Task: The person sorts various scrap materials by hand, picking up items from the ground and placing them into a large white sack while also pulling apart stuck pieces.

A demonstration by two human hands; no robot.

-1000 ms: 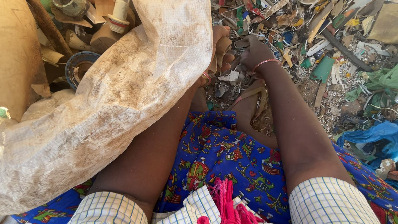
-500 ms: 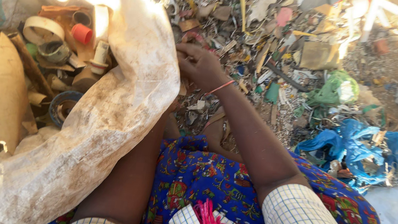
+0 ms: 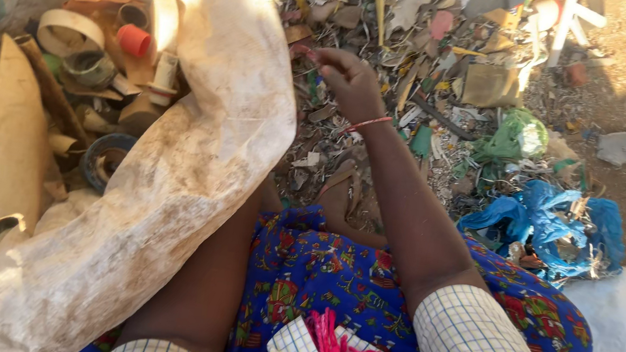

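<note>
Pinched together around a small pinkish scrap, right hand now lifted off the litter-strewn ground and drawn closer to the open mouth of the big dirty white woven sack, where half a second back it lay lower among the debris. Left hand hidden behind the sack, grip impossible to tell. Scrap thin, curved, reddish-pink, mostly covered by fingertips, hanging just beside the sack's edge.
</note>
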